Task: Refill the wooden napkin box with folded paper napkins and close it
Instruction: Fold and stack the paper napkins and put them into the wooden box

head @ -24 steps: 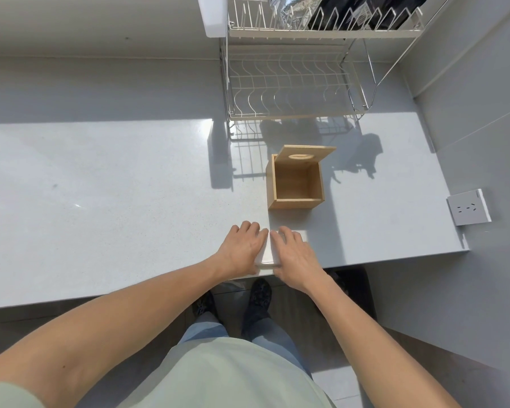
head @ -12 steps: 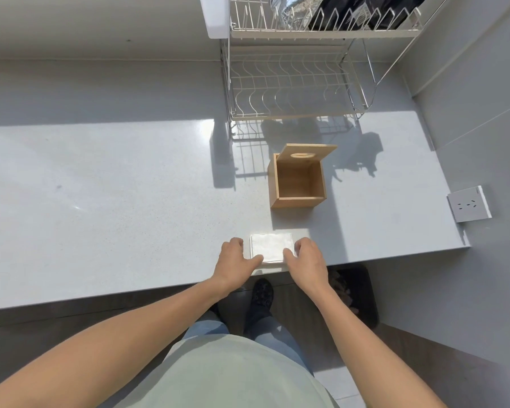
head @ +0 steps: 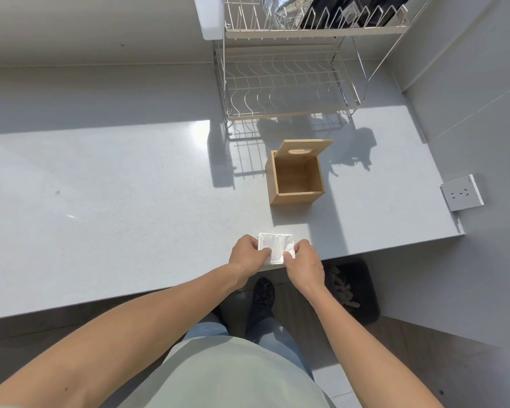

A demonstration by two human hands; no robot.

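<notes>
A wooden napkin box stands open on the grey counter, its inside bare. Its lid, with an oval slot, leans tilted against the box's far edge. A folded white napkin stack lies near the counter's front edge, well in front of the box. My left hand pinches the stack's left side with curled fingers. On the right side, my right hand pinches it the same way.
A two-tier wire dish rack stands at the back behind the box, with dark and foil items on its top shelf. A wall socket sits on the right wall. A dark bin is on the floor below the counter's right end.
Both hands lay flat over the napkins a second ago. They slid apart to the stack's sides and now pinch its edges. The box and lid have not moved.
</notes>
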